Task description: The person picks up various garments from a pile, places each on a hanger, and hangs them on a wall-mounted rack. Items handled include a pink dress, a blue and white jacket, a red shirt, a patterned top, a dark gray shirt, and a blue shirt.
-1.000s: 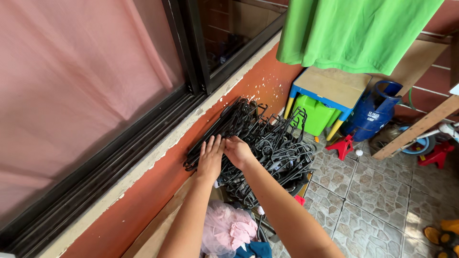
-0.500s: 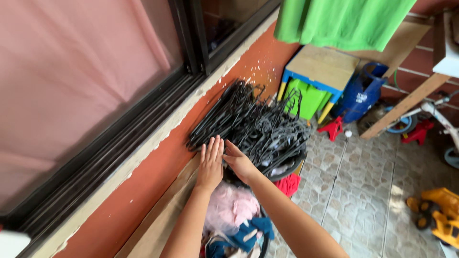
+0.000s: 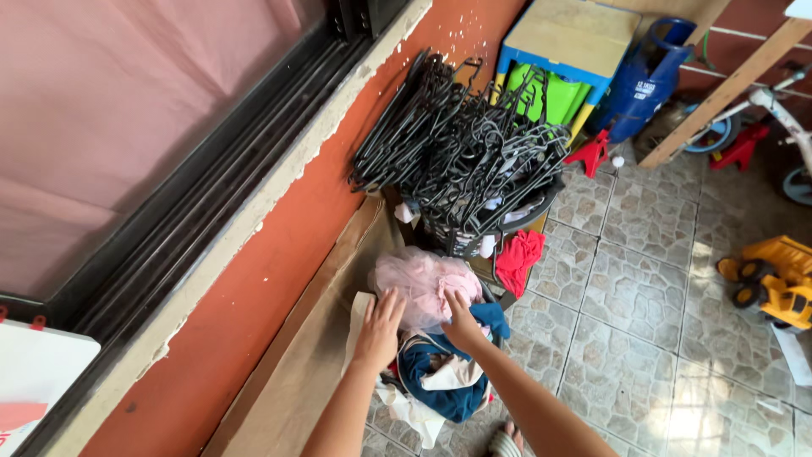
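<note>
I see the orange-red painted wall [image 3: 279, 254] running along my left, with the dark-framed sliding window [image 3: 169, 178] above it and the patterned stone-tile floor [image 3: 643, 322] spreading to my right. A flat sheet of brown cardboard [image 3: 304, 355] leans against the foot of the wall. Further up, a big tangled heap of black plastic clothes hangers [image 3: 457, 144] fills and overflows a dark round basket [image 3: 529, 216], which stands against the wall. Beyond it sits a small blue-framed table with a pale wooden top [image 3: 571, 38], with a blue gas cylinder [image 3: 647, 76] just beside it. A yellow toy truck [image 3: 774, 279] lies well apart on the tiles at the right.

Close to me is a pile of mixed laundry [image 3: 440, 381], dark blue and white pieces, with a pale pink gauzy garment [image 3: 423, 283] on its upper end and a red cloth [image 3: 518, 258] between it and the basket.

My left hand [image 3: 379, 328] rests flat, fingers spread, at the pink garment's near edge. My right hand [image 3: 463, 322] touches the same garment from the other side; its fingers look curled, though I cannot tell whether they pinch any fabric.
</note>
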